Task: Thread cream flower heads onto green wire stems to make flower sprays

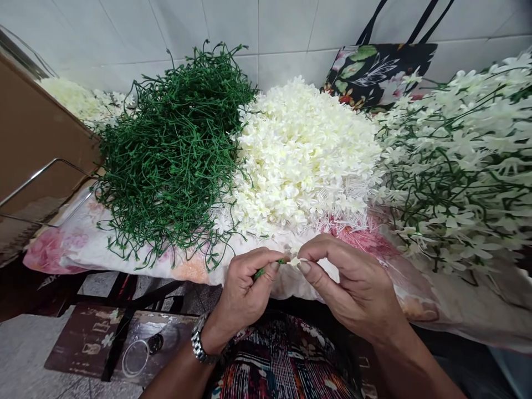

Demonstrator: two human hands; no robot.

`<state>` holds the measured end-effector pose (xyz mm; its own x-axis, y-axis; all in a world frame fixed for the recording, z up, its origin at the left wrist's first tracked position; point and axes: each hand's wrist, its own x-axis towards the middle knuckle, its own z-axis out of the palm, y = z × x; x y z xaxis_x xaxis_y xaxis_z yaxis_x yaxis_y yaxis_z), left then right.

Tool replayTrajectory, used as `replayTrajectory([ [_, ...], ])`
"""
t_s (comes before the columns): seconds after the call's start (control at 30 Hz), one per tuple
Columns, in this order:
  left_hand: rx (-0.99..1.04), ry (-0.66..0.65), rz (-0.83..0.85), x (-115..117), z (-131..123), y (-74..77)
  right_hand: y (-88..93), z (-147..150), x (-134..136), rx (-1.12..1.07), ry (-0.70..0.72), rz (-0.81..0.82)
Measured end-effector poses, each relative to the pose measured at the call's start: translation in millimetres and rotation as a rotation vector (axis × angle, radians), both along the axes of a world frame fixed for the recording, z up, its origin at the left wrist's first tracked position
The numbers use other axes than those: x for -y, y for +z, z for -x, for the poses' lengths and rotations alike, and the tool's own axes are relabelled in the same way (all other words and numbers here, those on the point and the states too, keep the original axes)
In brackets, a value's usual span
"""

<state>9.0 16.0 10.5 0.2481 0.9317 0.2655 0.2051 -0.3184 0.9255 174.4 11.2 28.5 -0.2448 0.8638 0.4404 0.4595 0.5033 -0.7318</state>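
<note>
My left hand (245,288) is closed in a pinch on a thin green plastic stem (261,272), a metal watch on its wrist. My right hand (353,282) pinches a small white artificial flower (296,261) at the stem's tip. Both hands meet just in front of the table edge, over my lap. Behind them lie a heap of bare green stems (174,149), a heap of loose white flowers (303,155), and at the right a pile of finished stems with flowers (461,160).
A floral cloth (78,244) covers the table. A cardboard box (33,133) with a wire rack stands at the left. A dark floral tote bag (374,69) leans on the tiled wall. Below left is a low dark board (91,338) with a ring-shaped object.
</note>
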Motion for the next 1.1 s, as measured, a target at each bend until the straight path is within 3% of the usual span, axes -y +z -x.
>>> replayTrajectory([
  [0.27,-0.201,-0.061,-0.211,0.3,4.0,-2.4,5.1,0.0,-1.3,0.19,0.079,-0.098],
  [0.77,-0.194,-0.102,-0.138,-5.1,2.7,-5.2,0.0,1.4,-4.7,0.293,0.067,-0.145],
  [1.1,-0.196,-0.024,-0.141,-6.0,-3.2,-16.5,-20.6,7.1,-6.7,0.225,0.055,-0.123],
])
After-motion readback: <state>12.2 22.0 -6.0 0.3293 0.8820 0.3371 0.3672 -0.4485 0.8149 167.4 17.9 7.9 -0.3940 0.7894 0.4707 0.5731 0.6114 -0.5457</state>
